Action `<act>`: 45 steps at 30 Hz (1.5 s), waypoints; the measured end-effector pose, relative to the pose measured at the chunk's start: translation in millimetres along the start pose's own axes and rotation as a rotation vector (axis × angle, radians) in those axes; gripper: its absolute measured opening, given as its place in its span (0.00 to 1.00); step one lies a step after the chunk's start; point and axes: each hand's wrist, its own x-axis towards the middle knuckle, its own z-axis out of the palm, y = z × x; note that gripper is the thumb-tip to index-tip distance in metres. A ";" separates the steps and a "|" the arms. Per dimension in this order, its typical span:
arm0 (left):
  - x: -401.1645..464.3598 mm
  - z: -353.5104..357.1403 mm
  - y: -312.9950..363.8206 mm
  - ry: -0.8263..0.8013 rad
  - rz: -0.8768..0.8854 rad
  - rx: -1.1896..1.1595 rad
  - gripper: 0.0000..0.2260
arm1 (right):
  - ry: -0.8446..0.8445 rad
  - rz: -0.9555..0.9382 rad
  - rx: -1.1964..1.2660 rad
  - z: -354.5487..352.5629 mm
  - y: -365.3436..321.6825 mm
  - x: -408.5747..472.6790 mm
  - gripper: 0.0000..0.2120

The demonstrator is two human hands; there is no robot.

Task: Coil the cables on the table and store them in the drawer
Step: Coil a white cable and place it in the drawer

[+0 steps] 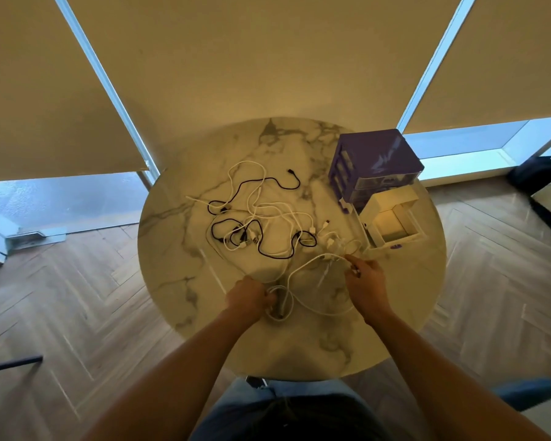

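White cable [303, 268] runs in a slack arc above the near middle of the round marble table [172, 281], strung between the person's two hands. The left hand [248, 297] is curled round a small coil of that cable [279, 308] at the near end, its fingers closed on the loops. The right hand [365, 283] pinches the same cable farther along, to the right, with fingertips [350, 259] closed on the strand near a cluster of white plugs [333, 241]. Another loop of the cable sags toward the near edge between the two hands.

Just beyond the hands, across the centre of the table, lies a tangle of loose cables [261, 224]: several white ones and at least one black cable [269, 184] whose plug end points to the far side. They cross over each other; how many there are cannot be told.

At the far right of the table stands a purple drawer unit [379, 160]. One white drawer [392, 222] is pulled out toward the near side, open at the top, just right of the plugs.

Below the table's near edge are the person's forearms and lap.
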 end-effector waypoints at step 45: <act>7.8 -77.1 45.9 0.314 0.315 -0.800 0.16 | -0.323 0.027 0.656 -25.6 -111.7 34.3 0.09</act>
